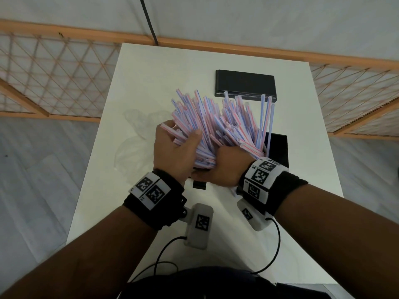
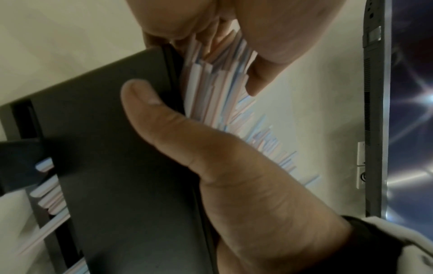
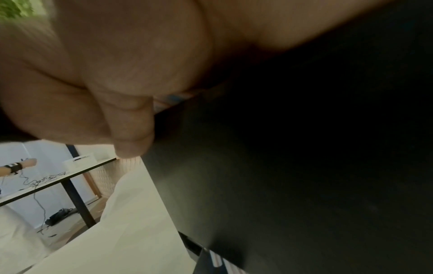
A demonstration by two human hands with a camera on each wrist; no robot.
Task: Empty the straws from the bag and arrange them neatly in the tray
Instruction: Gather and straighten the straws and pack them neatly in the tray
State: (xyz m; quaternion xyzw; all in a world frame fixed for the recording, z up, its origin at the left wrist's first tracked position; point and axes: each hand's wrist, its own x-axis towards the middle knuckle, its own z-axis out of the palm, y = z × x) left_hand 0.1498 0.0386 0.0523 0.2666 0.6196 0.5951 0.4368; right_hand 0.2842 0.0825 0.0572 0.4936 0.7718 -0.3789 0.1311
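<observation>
I have both hands wrapped around one big bundle of straws (image 1: 218, 124), gathered at the near ends so the far ends fan up and away from me. My left hand (image 1: 174, 152) curls its fingers over the top of the bundle, while my right hand (image 1: 224, 169) clenches the near ends from the other side; together they squeeze the straws into one mass, I judge so I can knock them level. The bundle stands tilted in the black tray (image 1: 279, 147), whose dark wall shows to the right of my right wrist. In the left wrist view my thumb (image 2: 164, 118) lies against the tray's outer face (image 2: 112, 148), which I reckon steadies the tray while the straws press against its wall. A few straws show through openings low in that wall.

The clear bag (image 1: 138, 134) lies crumpled and flat on the white bench (image 1: 151, 83) to my left, so the emptying looks done. A second black tray or lid (image 1: 246, 83) sits further back, apart from the bundle. What remains, to my eye, is laying the fan down flat and aligned.
</observation>
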